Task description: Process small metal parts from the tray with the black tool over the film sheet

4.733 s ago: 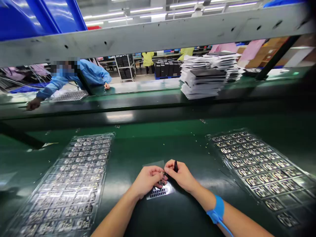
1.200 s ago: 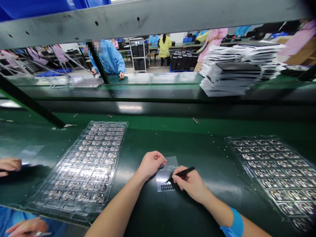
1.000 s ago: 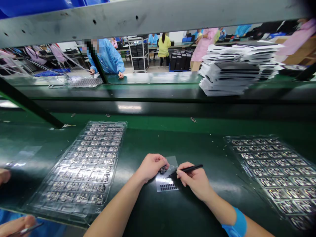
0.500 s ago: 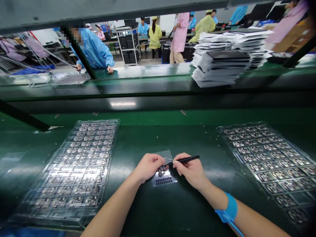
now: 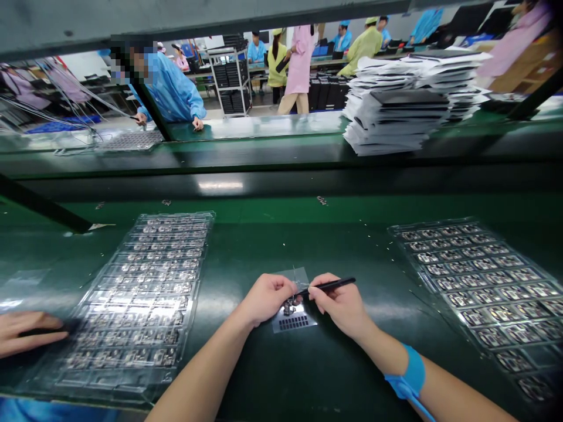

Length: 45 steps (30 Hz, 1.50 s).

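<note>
Straight ahead at 12 o'clock, a grey steel crossbeam (image 5: 132, 17) runs across your view above the far edge of a dark green workbench (image 5: 264, 130). Beyond it, toward 11 o'clock, you'll see a wire shelf rack (image 5: 227, 79) filled with black trays, standing on a pale floor (image 5: 264, 108). Black crates (image 5: 328, 94) stand near 12 o'clock, before a pale wall (image 5: 334, 20), and cardboard boxes (image 5: 523, 58) sit at 2 o'clock.

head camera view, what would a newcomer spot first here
The two bare hands at bottom centre stand out first: the right hand grips a black pen-like tool over a small metal part beside the left hand. A blue strap circles the right wrist. Clear trays of small parts flank them, and a tall stack of white and black packets rises farther back.
</note>
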### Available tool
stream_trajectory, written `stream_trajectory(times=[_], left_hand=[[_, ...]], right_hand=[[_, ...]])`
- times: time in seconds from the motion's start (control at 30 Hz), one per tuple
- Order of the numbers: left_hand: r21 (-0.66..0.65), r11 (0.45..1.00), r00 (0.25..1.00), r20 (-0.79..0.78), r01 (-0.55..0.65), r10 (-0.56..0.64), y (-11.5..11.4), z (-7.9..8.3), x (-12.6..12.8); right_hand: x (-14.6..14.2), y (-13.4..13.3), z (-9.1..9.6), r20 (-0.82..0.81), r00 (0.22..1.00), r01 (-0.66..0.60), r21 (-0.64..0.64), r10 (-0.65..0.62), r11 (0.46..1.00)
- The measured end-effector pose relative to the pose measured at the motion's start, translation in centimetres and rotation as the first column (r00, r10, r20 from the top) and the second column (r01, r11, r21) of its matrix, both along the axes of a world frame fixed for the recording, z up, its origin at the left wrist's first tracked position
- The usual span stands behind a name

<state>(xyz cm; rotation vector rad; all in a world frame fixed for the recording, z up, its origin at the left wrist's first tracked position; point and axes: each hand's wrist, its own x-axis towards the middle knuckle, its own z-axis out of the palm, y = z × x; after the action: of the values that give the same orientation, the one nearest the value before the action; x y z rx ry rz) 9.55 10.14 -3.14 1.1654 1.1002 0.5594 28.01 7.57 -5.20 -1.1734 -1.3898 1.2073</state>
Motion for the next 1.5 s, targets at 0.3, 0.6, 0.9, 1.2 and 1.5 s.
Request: stream_trajectory(times=[0.3, 0.6, 0.9, 1.2, 1.5], left_hand=[[-0.004, 1.0, 1.0, 0.002, 0.005, -0.005, 0.0, 0.1, -0.1], [0.01, 1.0, 1.0, 0.011, 0.007, -0.007, 0.0, -0.3, -0.1], [-0.003, 0.999, 0.999, 0.005, -0.038, 0.039, 0.0, -0.3, 0.0], [0.004, 0.999, 0.997, 0.048, -0.053, 0.053, -0.1, -0.7, 0.2], [-0.076, 0.995, 0.987, 0.146, -0.059, 0.069, -0.4, -0.2, 0.4]], right_hand=[[0.0, 0.0, -0.3, -0.017, 1.0, -0.007, 0.012, 0.007, 1.0], [0.1, -0.1, -0.9, 0.03, 1.0, 0.002, 0.027, -0.003, 1.0], [-0.3, -0.9, 0.4, 0.289, 0.957, -0.054, 0.32, -0.043, 0.946], [-0.3, -1.0, 0.6, 0.251, 0.965, -0.048, 0.461, -0.078, 0.886], [0.2, -0.4, -0.5, 0.238, 0.971, -0.018, 0.209, -0.033, 0.978]])
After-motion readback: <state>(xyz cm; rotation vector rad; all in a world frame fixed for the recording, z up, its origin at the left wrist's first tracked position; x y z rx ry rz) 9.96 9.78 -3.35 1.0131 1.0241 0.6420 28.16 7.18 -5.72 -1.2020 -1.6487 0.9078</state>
